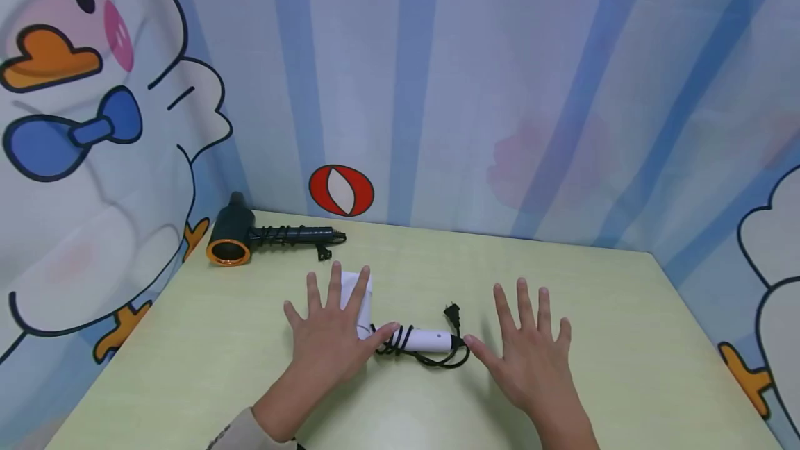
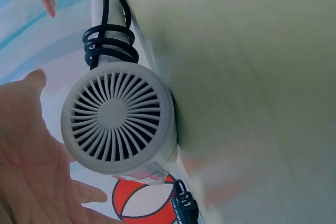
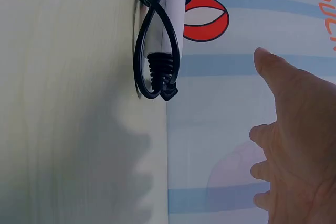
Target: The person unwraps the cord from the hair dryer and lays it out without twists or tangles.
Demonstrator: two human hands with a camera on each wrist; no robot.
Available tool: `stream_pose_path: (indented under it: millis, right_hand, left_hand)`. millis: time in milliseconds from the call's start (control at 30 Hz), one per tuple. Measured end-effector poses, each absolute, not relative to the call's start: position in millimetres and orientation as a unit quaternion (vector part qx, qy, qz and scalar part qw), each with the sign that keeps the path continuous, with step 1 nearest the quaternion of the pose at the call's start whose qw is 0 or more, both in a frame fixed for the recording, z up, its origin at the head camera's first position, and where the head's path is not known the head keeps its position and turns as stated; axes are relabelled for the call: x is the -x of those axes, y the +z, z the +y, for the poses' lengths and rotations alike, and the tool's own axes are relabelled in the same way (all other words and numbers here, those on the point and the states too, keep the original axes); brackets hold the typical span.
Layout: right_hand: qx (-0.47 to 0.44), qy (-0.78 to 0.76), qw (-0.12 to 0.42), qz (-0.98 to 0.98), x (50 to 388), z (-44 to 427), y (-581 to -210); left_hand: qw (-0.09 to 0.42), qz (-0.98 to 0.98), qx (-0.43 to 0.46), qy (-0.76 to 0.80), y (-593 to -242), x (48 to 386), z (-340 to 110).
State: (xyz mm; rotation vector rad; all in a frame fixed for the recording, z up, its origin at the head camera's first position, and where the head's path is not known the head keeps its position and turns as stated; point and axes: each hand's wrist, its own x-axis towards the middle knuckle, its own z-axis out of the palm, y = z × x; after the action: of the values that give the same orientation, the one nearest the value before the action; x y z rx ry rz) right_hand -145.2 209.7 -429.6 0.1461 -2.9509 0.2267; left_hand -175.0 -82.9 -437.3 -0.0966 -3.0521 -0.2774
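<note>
A white hair dryer [image 1: 428, 341] lies on the table, its black cord wound round the handle; the plug stands off beyond the handle's end. My left hand [image 1: 330, 344], fingers spread, is over the dryer's head and hides part of it. In the left wrist view the round vented end [image 2: 113, 115] faces the camera, beside the left palm [image 2: 34, 156]. To the right of the cord end is my right hand [image 1: 531, 360], fingers spread, holding nothing. The right wrist view shows the handle end [image 3: 163, 35] apart from the right hand [image 3: 304, 129].
A dark hair dryer [image 1: 232, 231] with an orange rim and a cord round its handle lies at the table's back left corner. Behind the pale table [image 1: 625, 339] hangs a printed cloth [image 1: 462, 89] with blue stripes and cartoon birds.
</note>
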Motion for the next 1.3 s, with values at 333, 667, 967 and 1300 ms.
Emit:
stream_pose_path:
  millis: [333, 667, 967, 1300]
  right_hand:
    - [-0.081, 0.039, 0.109, -0.99, 155.6, 213.9, -417.6]
    - [-0.117, 0.021, 0.115, -0.986, 166.1, 214.7, -415.2]
    - [-0.136, 0.001, 0.087, -0.987, 175.0, 207.8, -418.1]
    - [-0.152, -0.005, 0.063, -0.986, 178.4, 196.1, -422.0]
  left_hand:
    - [0.035, -0.994, 0.031, -0.098, -437.3, 182.7, -89.3]
    - [0.008, -0.993, 0.016, -0.117, -438.4, 186.3, -91.2]
    - [-0.013, -0.988, 0.003, -0.153, -438.2, 187.2, -92.3]
    - [-0.024, -0.982, -0.028, -0.184, -438.0, 190.3, -90.7]
